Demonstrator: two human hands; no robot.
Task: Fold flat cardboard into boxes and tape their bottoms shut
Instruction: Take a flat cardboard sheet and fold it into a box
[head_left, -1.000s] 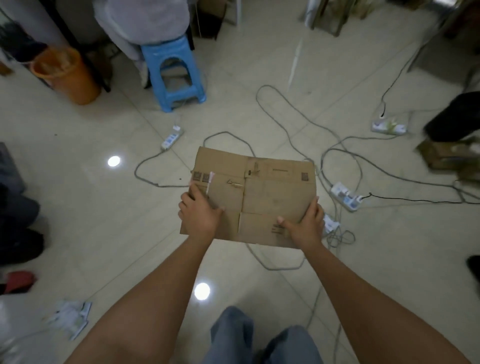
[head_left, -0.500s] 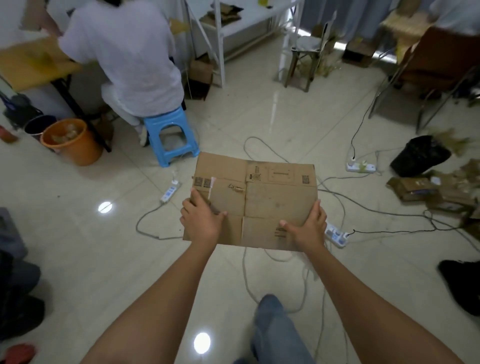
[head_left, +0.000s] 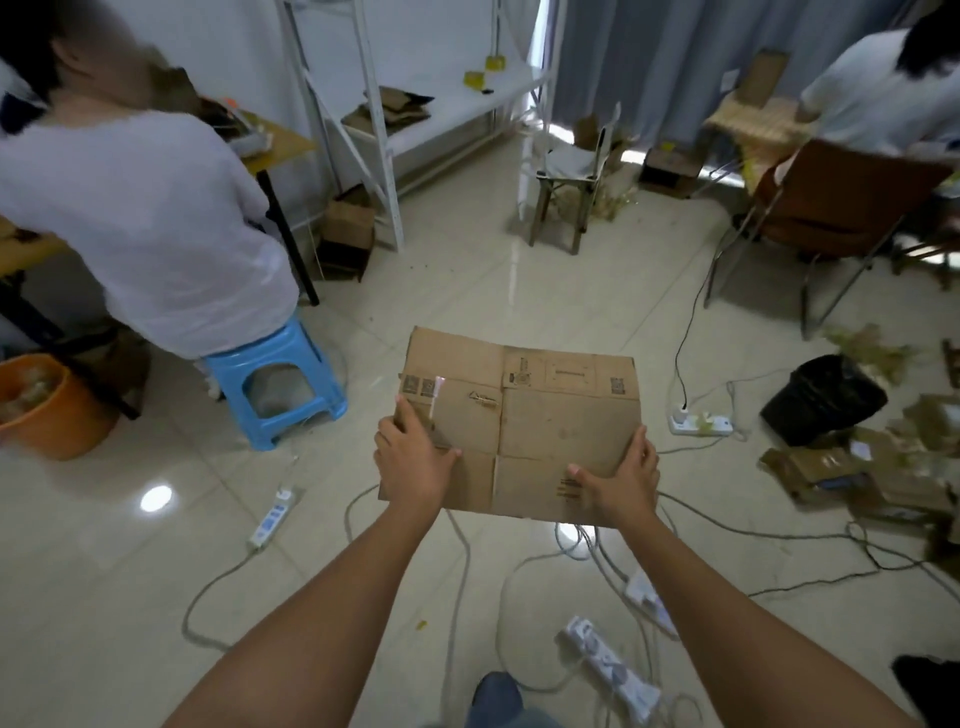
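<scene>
I hold a flattened brown cardboard box (head_left: 540, 410) out in front of me, above the tiled floor, its printed face up. My left hand (head_left: 413, 454) grips its near left corner, thumb on top. My right hand (head_left: 621, 475) grips the near right corner, thumb lying on the lower flap. The sheet is still flat, with creases and a short strip of old tape near its left side. No tape roll shows in view.
A person sits on a blue stool (head_left: 275, 382) at the left, beside an orange bucket (head_left: 49, 408). Power strips (head_left: 613, 665) and cables cross the floor. A black bin (head_left: 821, 397) and cardboard scraps (head_left: 852, 470) lie at the right. A small chair (head_left: 566, 182) stands ahead.
My view has tilted up from the floor to the room, so the seated people and shelves came into sight. Both hands keep the same hold on the flat cardboard.
</scene>
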